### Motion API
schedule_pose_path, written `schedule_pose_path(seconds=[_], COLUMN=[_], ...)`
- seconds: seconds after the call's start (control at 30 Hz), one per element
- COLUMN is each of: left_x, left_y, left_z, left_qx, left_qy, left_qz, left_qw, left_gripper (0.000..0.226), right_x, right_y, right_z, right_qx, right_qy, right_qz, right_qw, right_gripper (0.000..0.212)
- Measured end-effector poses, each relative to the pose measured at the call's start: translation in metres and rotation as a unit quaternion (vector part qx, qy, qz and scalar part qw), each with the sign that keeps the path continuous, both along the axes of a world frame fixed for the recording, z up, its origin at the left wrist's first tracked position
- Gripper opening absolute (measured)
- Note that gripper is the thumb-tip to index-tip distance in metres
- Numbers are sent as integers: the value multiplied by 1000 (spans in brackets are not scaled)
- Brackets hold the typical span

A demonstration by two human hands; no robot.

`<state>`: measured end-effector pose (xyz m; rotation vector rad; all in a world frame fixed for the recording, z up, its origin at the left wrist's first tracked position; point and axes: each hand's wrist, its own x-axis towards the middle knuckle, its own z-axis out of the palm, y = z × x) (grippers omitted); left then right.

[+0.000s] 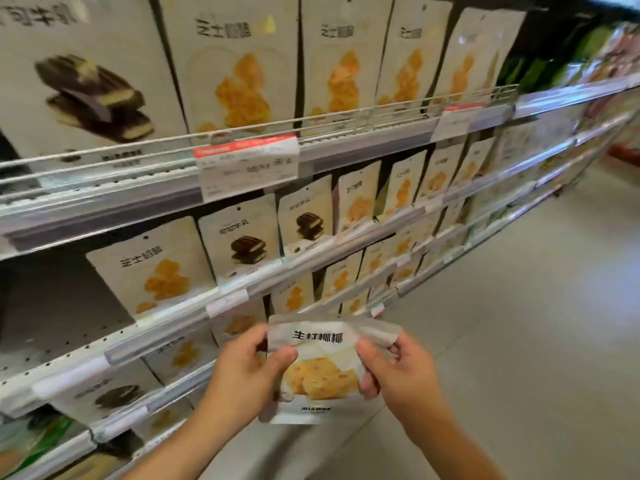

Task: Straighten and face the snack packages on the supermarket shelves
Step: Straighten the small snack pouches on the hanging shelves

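Both hands hold one snack pouch [320, 368] in front of the shelving, low in the view and clear of every shelf. Left hand [247, 367] grips the pouch's left edge, thumb curled over the printed front and fingers behind it. Right hand [398, 365] pinches the right edge near the top corner, where the foil is crumpled and folded back. The pouch is pale, with dark characters across the top and a picture of yellow cake squares below; its front faces the camera and it is tilted slightly.

Just beyond the hands, to the left and farther off, run tiers of shelves [166, 337] with clear plastic label strips along their front edges. Upright pouches stand in rows on them, some showing yellow snacks [157, 271], others dark chocolate cakes [247, 245]. At the near left end of the middle tier a bare stretch of perforated shelf [62, 344] shows beside the first yellow pouch. Higher up, larger packages [239, 71] stand behind a wire rail [311, 121], with a price tag [247, 166] clipped below. Grey floor [519, 323] lies to the right.
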<state>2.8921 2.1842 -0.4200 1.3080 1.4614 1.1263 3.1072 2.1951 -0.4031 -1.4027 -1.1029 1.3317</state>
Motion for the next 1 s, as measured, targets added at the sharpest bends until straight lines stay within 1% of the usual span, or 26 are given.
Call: schedule_pose_path(seconds=[0.17,0.3,0.4,0.47,0.53,0.6,0.63,0.7,0.77,0.83,0.9,1.0], left_x=[106,171,205,225,243,259,266,282,299,318,335,356], left_y=[31,53,72,86,104,126,138,165,196,230,263,306], left_z=[-4,-6,-5,-8,-12,-18,-22,-33,-42,-47,-44,-39], left_qx=[40,24,3,-9,-25,-33,-34,-46,-61,-72,-71,-36], left_qy=[45,49,42,22,11,12,15,11,-1,-9,-16,-2], left_qz=[-76,-139,-174,-188,-197,-201,-203,-189,-177,-193,-210,-205], left_qw=[995,989,984,982,980,979,979,981,982,979,975,978], left_gripper=[20,24,22,23,25,24,23,22,24,20,20,22], right_x=[105,165,196,213,230,249,259,281,301,319,335,348], right_y=[-3,-2,3,10,22,42,55,86,121,157,193,245], right_z=[-1,-3,-5,-8,-11,-11,-10,-9,-3,6,16,32], right_qx=[6,25,37,32,14,1,0,8,25,43,74,145], right_qy=[-8,-62,-56,-58,-55,-75,-101,-189,-293,-376,-438,-485], right_qz=[-71,-123,-160,-175,-181,-182,-182,-183,-170,-134,-72,-11], right_qw=[997,990,985,982,982,980,978,965,941,916,893,862], right_gripper=[9,8,5,2,3,7,11,18,24,32,38,31])
